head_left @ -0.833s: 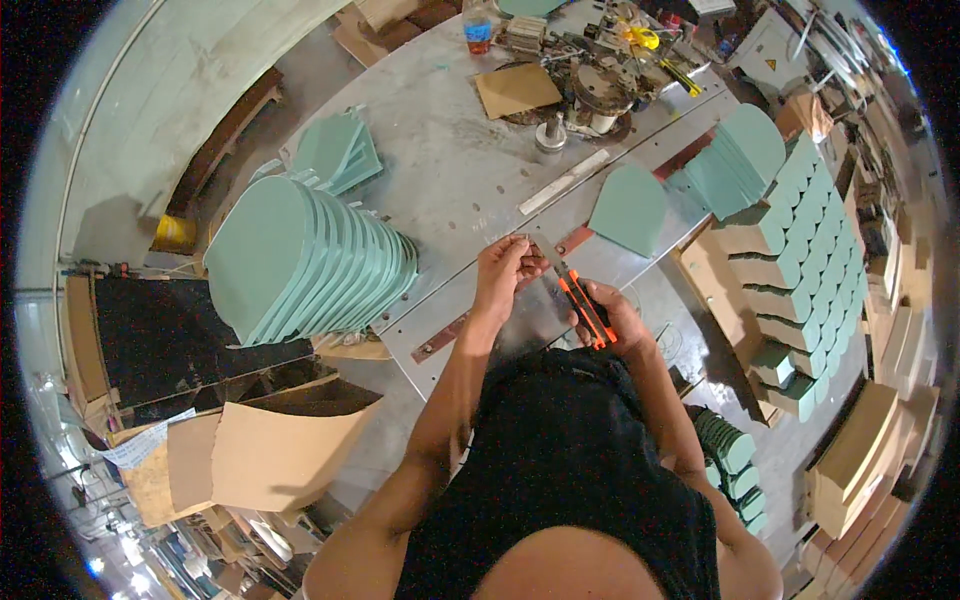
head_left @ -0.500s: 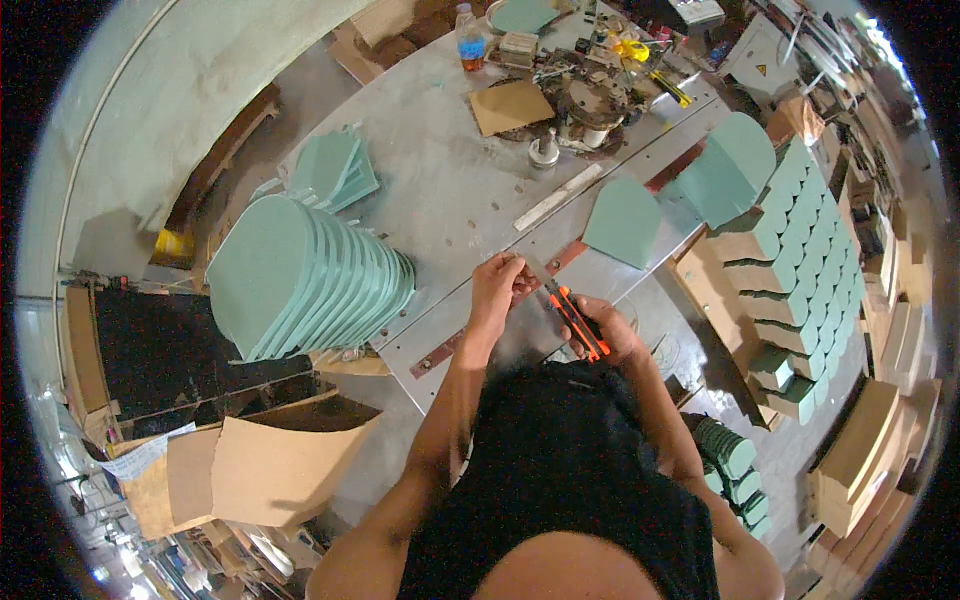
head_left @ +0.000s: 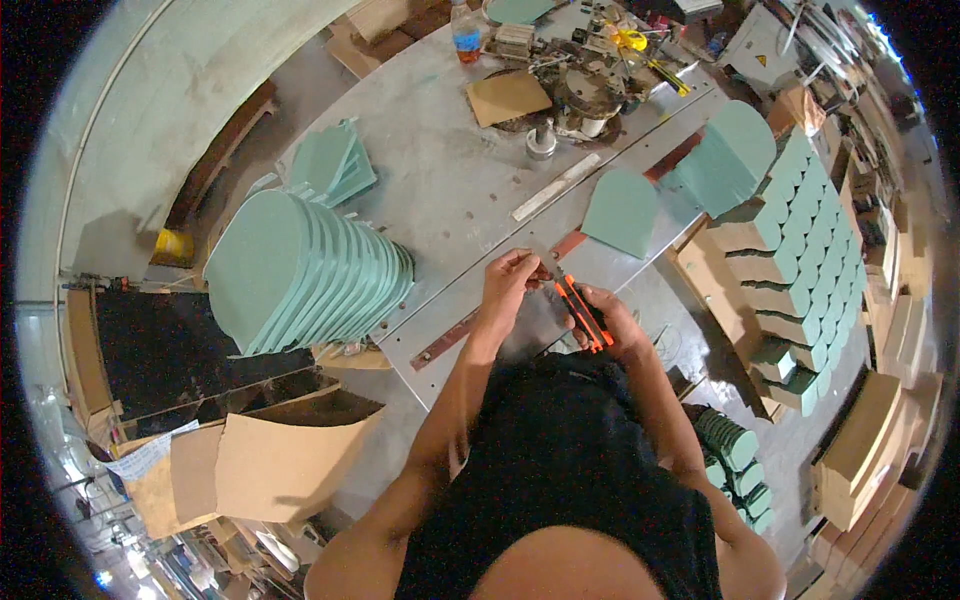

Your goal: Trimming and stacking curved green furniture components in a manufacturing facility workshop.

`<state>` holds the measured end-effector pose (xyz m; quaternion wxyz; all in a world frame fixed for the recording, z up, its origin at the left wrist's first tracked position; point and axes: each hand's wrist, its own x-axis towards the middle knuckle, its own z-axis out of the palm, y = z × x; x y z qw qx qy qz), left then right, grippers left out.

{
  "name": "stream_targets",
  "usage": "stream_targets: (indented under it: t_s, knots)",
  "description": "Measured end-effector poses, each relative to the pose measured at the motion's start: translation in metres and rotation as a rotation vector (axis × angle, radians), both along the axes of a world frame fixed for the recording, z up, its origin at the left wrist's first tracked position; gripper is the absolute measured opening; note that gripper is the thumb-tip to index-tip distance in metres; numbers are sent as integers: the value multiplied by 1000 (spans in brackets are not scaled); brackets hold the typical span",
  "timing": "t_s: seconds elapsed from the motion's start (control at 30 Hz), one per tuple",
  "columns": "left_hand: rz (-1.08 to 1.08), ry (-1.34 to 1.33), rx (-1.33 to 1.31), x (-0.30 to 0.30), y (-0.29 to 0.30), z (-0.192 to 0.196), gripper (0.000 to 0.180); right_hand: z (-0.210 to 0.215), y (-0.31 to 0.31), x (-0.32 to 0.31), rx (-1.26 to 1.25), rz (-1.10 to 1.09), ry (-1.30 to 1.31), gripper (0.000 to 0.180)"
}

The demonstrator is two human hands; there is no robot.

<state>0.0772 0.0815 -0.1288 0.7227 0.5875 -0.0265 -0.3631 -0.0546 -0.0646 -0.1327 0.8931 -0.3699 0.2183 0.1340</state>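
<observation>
An orange-and-black utility knife [head_left: 586, 314] is gripped in my right hand [head_left: 615, 322], its pale blade pointing up and to the left. Beside that blade my left hand [head_left: 512, 283] is closed, thumb and fingertips pinched together; whether they grip the blade or some small piece is not clear. Just beyond both hands, a single green panel [head_left: 620, 212] with a rounded end lies on the metal table [head_left: 440, 240]. To the left leans a tall stack of similar green panels [head_left: 265, 265].
Further green pieces [head_left: 330, 160] lie behind the stack. Tools and machine parts [head_left: 585, 95], a bottle [head_left: 466, 35] and a pale flat bar [head_left: 556, 188] are on the table. At right stand rows of green-topped blocks [head_left: 800, 240]; an open cardboard box [head_left: 285, 465] sits at lower left.
My left hand has shifted slightly right along with the knife blade. The knife has turned a little in my right hand, which has hardly moved. The whole view has tipped slightly.
</observation>
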Motion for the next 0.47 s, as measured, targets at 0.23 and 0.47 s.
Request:
stream_targets:
  t_s: [0.23, 0.47]
  knots:
    - [-1, -39, 27, -2, -2, 1, 15, 4, 1, 1, -1, -24, 5, 39]
    - [-59, -39, -1, -4, 0, -4, 18, 1, 1, 1, -14, -29, 22, 41]
